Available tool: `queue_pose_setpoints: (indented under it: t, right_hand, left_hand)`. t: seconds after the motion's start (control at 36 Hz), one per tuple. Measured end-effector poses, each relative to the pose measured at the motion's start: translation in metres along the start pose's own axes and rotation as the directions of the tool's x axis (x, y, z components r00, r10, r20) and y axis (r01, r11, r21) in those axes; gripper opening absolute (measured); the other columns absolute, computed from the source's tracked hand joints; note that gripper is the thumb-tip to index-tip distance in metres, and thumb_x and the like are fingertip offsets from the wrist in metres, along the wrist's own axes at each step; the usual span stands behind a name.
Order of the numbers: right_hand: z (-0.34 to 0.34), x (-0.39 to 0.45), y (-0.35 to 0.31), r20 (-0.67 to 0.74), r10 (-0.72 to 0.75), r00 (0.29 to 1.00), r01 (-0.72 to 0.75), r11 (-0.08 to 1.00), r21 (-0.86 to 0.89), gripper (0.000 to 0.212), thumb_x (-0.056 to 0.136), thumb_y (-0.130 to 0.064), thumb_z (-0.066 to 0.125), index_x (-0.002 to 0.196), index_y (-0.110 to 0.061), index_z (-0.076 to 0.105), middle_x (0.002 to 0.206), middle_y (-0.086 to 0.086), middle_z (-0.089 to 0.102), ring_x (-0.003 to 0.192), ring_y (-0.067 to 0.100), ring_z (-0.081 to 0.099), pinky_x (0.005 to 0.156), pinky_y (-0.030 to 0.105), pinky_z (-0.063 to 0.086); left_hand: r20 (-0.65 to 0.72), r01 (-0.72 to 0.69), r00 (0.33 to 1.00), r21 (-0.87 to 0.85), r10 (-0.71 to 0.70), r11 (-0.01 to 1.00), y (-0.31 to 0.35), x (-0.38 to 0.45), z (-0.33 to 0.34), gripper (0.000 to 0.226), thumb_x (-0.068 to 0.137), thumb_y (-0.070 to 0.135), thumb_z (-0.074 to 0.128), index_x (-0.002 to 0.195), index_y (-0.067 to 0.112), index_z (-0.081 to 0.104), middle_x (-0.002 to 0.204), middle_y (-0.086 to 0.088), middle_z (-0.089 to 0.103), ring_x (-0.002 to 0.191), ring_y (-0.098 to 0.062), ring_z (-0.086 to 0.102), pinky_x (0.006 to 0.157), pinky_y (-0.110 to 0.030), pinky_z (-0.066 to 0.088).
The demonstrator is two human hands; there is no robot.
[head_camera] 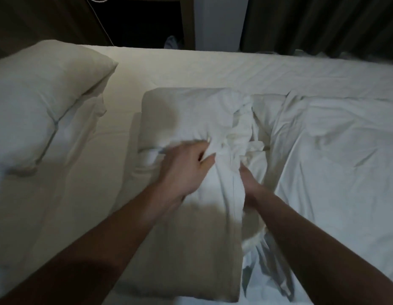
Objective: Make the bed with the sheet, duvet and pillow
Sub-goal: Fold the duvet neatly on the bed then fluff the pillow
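1. The right hand [249, 183] is largely hidden behind a bunched fold of white pillowcase; whether its fingers are clenched on the cloth cannot be told.
2. The left hand [186, 166] is blurred, but its fingers are seen curled into the case fabric, which is pinched at the open end of the pillow [186, 128].
3. That pillow is laid lengthwise at the middle of the bed, on the sheet [169, 69], with its near corner cut off by the lower edge of the frame.
4. Its case is seen rumpled and gathered along the right side, smoother and cream-toned on the left.
5. A second pillow [43, 95] is seen at the left, already cased, its left side running out of view.
6. The duvet [334, 161] is spread, creased, over the right half of the bed, touching the middle pillow's loose cloth.
7. Beyond the bed, a dark curtain [323, 23] and a thin white cord [101, 20] are dimly made out.
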State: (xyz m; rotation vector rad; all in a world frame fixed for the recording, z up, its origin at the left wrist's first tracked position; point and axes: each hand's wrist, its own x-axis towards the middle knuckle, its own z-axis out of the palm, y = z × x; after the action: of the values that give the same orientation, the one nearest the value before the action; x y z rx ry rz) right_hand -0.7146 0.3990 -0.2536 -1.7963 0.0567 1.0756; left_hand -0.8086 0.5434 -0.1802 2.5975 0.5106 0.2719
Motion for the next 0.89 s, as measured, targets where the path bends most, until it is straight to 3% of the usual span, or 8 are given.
queue_pose_setpoints:
  t: [0.11, 0.17, 0.28, 0.47, 0.61, 0.72, 0.81, 0.89]
  right_hand:
    - [-0.027, 0.006, 0.025, -0.029, 0.069, 0.997, -0.064, 0.986, 0.154, 0.031, 0.095, -0.029, 0.063, 0.125, -0.022, 0.064, 0.105, 0.008, 0.075, 0.095, 0.028, 0.072, 0.089, 0.048, 0.057]
    - [-0.032, 0.005, 0.031, -0.038, -0.008, 0.999, 0.012, 0.993, 0.119, 0.023, 0.095, -0.027, 0.060, 0.117, -0.025, 0.067, 0.104, 0.012, 0.074, 0.094, 0.025, 0.071, 0.091, 0.051, 0.056]
    - [-0.042, -0.006, 0.032, -0.001, -0.117, 0.993, 0.115, 0.977, 0.178, 0.024, 0.096, -0.015, 0.055, 0.111, -0.028, 0.068, 0.104, -0.003, 0.075, 0.099, 0.018, 0.070, 0.093, 0.044, 0.055]
    - [-0.033, -0.018, 0.037, 0.197, -0.241, 0.950, 0.253, 0.967, -0.037, 0.045, 0.097, -0.024, 0.058, 0.123, -0.060, 0.051, 0.126, -0.023, 0.063, 0.119, 0.000, 0.058, 0.103, 0.034, 0.045]
    - [-0.038, -0.033, 0.044, 0.197, 0.047, 0.979, -0.003, 0.976, -0.218, 0.068, 0.093, -0.055, 0.055, 0.152, -0.038, 0.026, 0.134, -0.012, 0.053, 0.108, 0.013, 0.060, 0.078, 0.022, 0.048]
    - [-0.035, -0.068, 0.077, 0.164, 0.170, 0.972, -0.085, 0.899, -0.430, 0.071, 0.090, -0.069, 0.046, 0.144, -0.024, 0.044, 0.142, -0.009, 0.049, 0.124, 0.014, 0.052, 0.102, 0.025, 0.036]
    - [-0.006, -0.083, 0.103, 0.024, 0.135, 0.991, -0.131, 0.982, -0.134, 0.051, 0.093, -0.056, 0.051, 0.130, -0.021, 0.056, 0.119, -0.010, 0.065, 0.107, 0.005, 0.061, 0.087, 0.015, 0.046]
    - [0.031, -0.076, 0.124, 0.003, 0.133, 0.991, -0.133, 0.989, 0.060, 0.059, 0.090, -0.059, 0.053, 0.131, -0.016, 0.057, 0.119, -0.007, 0.066, 0.114, 0.010, 0.060, 0.099, 0.018, 0.044]
  left_hand:
    - [0.209, -0.030, 0.978, 0.121, 0.004, 0.992, -0.032, -0.011, 0.063, 0.032, 0.093, 0.043, 0.050, 0.069, 0.028, 0.035, 0.073, 0.002, 0.058, 0.076, -0.026, 0.060, 0.063, -0.034, 0.033]
    - [0.205, -0.035, 0.979, 0.125, 0.009, 0.992, -0.038, -0.015, 0.066, 0.030, 0.094, 0.043, 0.049, 0.071, 0.028, 0.037, 0.071, 0.002, 0.057, 0.072, -0.024, 0.058, 0.062, -0.034, 0.035]
    - [0.150, -0.043, 0.988, 0.077, 0.031, 0.996, -0.031, -0.010, 0.052, 0.038, 0.096, 0.042, 0.049, 0.067, 0.020, 0.036, 0.061, 0.003, 0.043, 0.061, -0.018, 0.047, 0.057, -0.034, 0.026]
    - [-0.032, 0.064, 0.997, -0.151, -0.069, 0.986, -0.009, 0.001, 0.017, 0.045, 0.099, 0.033, 0.053, 0.065, 0.018, 0.027, 0.054, 0.000, 0.032, 0.054, -0.021, 0.038, 0.057, -0.041, 0.035]
    - [-0.024, 0.129, 0.991, -0.155, -0.134, 0.979, -0.023, -0.004, 0.013, 0.045, 0.098, 0.035, 0.054, 0.067, 0.015, 0.028, 0.053, -0.001, 0.030, 0.056, -0.027, 0.040, 0.058, -0.045, 0.038]
    - [-0.003, 0.156, 0.987, -0.138, -0.158, 0.978, -0.019, -0.014, 0.016, 0.046, 0.098, 0.035, 0.053, 0.066, 0.017, 0.027, 0.052, -0.001, 0.031, 0.055, -0.025, 0.041, 0.057, -0.045, 0.041]
    - [-0.097, 0.163, 0.977, -0.248, -0.192, 0.955, -0.005, -0.015, 0.007, 0.047, 0.098, 0.032, 0.053, 0.065, 0.017, 0.024, 0.053, 0.001, 0.024, 0.051, -0.020, 0.031, 0.054, -0.042, 0.034]
    - [-0.233, 0.098, 0.955, -0.338, -0.184, 0.936, 0.010, -0.015, -0.006, 0.047, 0.099, 0.030, 0.053, 0.066, 0.014, 0.024, 0.053, 0.000, 0.021, 0.051, -0.017, 0.027, 0.053, -0.040, 0.027]
